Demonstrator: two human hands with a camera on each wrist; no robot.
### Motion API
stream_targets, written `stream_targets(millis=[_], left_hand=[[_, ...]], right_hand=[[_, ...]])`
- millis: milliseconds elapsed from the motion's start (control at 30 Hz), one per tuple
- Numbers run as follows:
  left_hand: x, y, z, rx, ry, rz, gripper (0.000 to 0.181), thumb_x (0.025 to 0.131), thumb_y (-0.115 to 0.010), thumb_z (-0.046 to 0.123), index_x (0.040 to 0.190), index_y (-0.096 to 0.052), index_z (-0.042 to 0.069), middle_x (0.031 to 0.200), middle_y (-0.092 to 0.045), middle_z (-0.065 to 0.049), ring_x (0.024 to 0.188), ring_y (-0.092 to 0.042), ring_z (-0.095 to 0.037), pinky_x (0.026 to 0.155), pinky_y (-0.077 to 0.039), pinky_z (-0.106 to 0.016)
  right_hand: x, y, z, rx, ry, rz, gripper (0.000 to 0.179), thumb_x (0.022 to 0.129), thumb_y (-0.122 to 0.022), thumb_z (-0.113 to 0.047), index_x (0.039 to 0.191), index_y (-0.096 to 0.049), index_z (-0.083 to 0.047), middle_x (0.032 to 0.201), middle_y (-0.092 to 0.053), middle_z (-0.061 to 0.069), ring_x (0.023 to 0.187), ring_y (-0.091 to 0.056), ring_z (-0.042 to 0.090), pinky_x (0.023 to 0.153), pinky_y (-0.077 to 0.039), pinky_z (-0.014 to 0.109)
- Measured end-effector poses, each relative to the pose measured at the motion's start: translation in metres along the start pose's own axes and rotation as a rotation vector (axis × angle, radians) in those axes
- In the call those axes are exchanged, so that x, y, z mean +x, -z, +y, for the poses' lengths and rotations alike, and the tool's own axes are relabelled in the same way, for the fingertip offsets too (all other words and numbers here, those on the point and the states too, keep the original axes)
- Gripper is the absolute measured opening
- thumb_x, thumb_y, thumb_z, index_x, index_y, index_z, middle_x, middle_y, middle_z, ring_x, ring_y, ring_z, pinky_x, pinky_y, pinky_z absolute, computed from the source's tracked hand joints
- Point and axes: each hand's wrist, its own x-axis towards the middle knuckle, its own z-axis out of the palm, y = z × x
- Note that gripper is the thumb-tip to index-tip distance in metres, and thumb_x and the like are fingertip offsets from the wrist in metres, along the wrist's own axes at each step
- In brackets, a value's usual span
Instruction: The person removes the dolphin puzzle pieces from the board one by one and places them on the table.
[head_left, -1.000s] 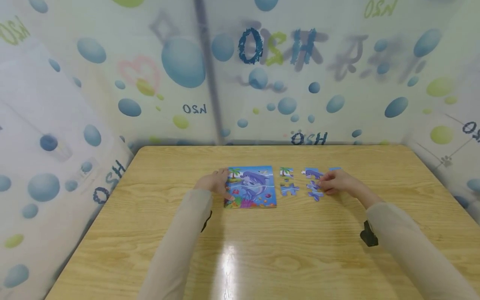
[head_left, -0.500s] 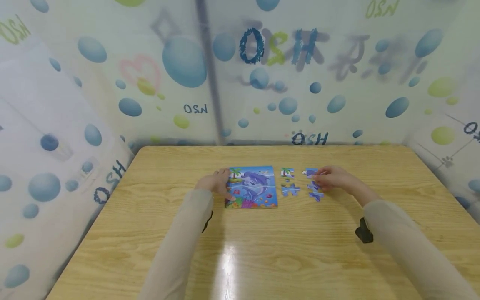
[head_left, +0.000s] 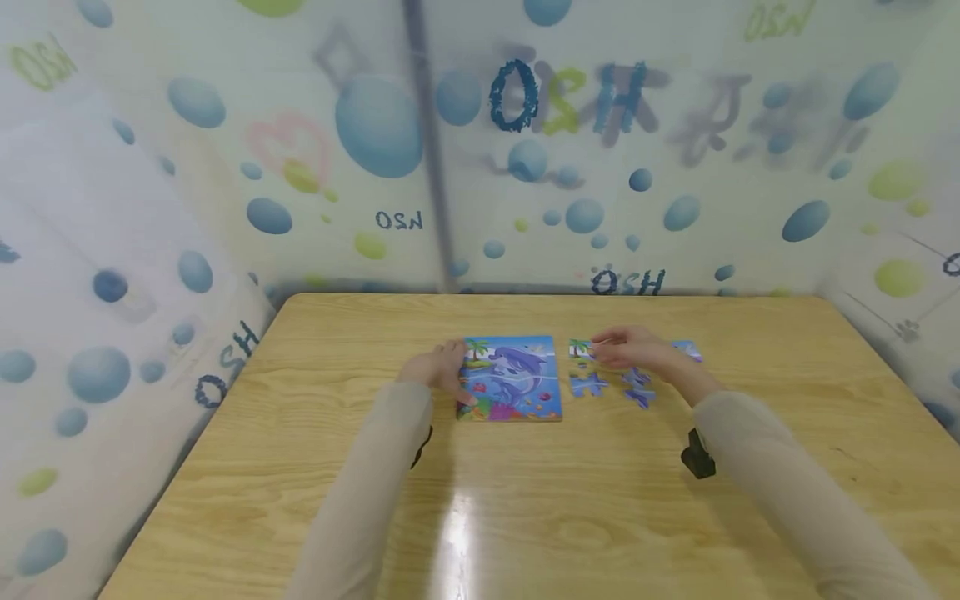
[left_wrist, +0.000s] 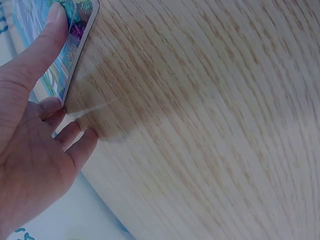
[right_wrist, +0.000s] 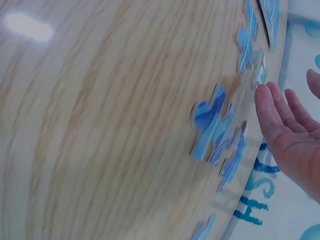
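Blue and purple print covers the dolphin board (head_left: 512,379), which lies flat on the desk (head_left: 570,517) with loose puzzle pieces to its right. We see the left hand (head_left: 438,368) at its left edge, thumb laid over the face and fingers bent at the rim, a light pinch. The right hand (head_left: 633,348) has a slack grip, fingers nearly straight, thumb well apart, nothing visible in it. It hangs by the palm-tree piece (head_left: 578,350); whether a fingertip touches, we cannot tell.

We judge that a low sweep of that hand could scatter the blue lobed piece (head_left: 588,384) or the close pair of pieces (head_left: 640,395), since nothing pins them down. Being so thin, any piece might slip from the fingertips. A sideways shove from the left thumb could slide the board into its neighbours.

Pale wood grain runs across the desk, with a streak of glare (head_left: 459,542) towards us. Beyond it we face a whitish wall covering (head_left: 480,187) dotted blue and lime, with reversed lettering and blurred grey shapes.
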Motion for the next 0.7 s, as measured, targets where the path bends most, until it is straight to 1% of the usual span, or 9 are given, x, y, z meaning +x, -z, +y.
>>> stream_targets(millis=[100, 233, 333, 433, 533, 600, 700], left_hand=[[-0.001, 0.001, 0.001, 0.009, 0.003, -0.003, 0.101, 0.077, -0.068, 0.048, 0.147, -0.008, 0.007, 0.155, -0.005, -0.012, 0.142, -0.008, -0.030, 0.114, -0.018, -0.046], [0.001, 0.001, 0.001, 0.008, 0.014, -0.017, 0.100, 0.078, -0.067, 0.047, 0.148, -0.007, 0.007, 0.155, -0.004, -0.011, 0.143, -0.007, -0.029, 0.115, -0.017, -0.045], [0.005, 0.000, 0.000, -0.001, 0.018, -0.029, 0.101, 0.077, -0.068, 0.047, 0.148, -0.006, 0.007, 0.155, -0.003, -0.010, 0.143, -0.006, -0.029, 0.115, -0.016, -0.045], [0.009, -0.002, -0.002, -0.015, 0.009, -0.032, 0.106, 0.074, -0.069, 0.050, 0.147, -0.006, 0.007, 0.155, -0.003, -0.011, 0.143, -0.005, -0.030, 0.115, -0.016, -0.047], [0.007, -0.002, -0.002, -0.021, 0.011, -0.029, 0.106, 0.074, -0.069, 0.050, 0.148, -0.006, 0.008, 0.155, -0.003, -0.011, 0.143, -0.006, -0.029, 0.115, -0.017, -0.047], [0.004, -0.001, -0.001, -0.017, 0.021, -0.026, 0.102, 0.076, -0.068, 0.047, 0.148, -0.006, 0.009, 0.155, -0.003, -0.009, 0.143, -0.006, -0.028, 0.115, -0.017, -0.045], [0.002, -0.001, 0.000, -0.010, 0.018, -0.019, 0.101, 0.077, -0.067, 0.047, 0.148, -0.006, 0.009, 0.155, -0.004, -0.009, 0.143, -0.007, -0.029, 0.115, -0.018, -0.046]], right_hand=[[0.007, -0.006, -0.006, 0.017, 0.011, -0.023, 0.053, 0.095, -0.049, -0.026, 0.137, -0.035, 0.004, 0.136, -0.041, 0.027, 0.122, -0.046, 0.037, 0.099, -0.043, 0.041], [0.016, -0.016, -0.018, -0.037, 0.044, -0.030, 0.053, 0.093, -0.051, -0.027, 0.136, -0.039, 0.002, 0.134, -0.045, 0.024, 0.122, -0.046, 0.037, 0.100, -0.042, 0.043], [0.022, -0.026, -0.027, -0.133, 0.088, -0.019, 0.051, 0.091, -0.054, -0.026, 0.133, -0.044, 0.003, 0.130, -0.050, 0.022, 0.119, -0.049, 0.036, 0.099, -0.043, 0.045], [0.027, -0.036, -0.034, -0.212, 0.127, -0.019, 0.047, 0.089, -0.058, -0.022, 0.127, -0.049, 0.005, 0.125, -0.055, 0.022, 0.116, -0.051, 0.035, 0.097, -0.044, 0.044], [0.034, -0.047, -0.040, -0.316, 0.164, -0.029, 0.045, 0.087, -0.061, -0.020, 0.122, -0.052, 0.007, 0.122, -0.057, 0.023, 0.112, -0.054, 0.035, 0.095, -0.046, 0.042], [0.037, -0.053, -0.044, -0.386, 0.162, -0.039, 0.051, 0.085, -0.065, -0.024, 0.123, -0.052, 0.006, 0.123, -0.056, 0.022, 0.114, -0.054, 0.034, 0.096, -0.045, 0.042], [0.039, -0.060, -0.049, -0.494, 0.170, -0.052, 0.058, 0.080, -0.070, -0.027, 0.125, -0.051, 0.004, 0.123, -0.055, 0.020, 0.115, -0.052, 0.033, 0.098, -0.044, 0.042]])
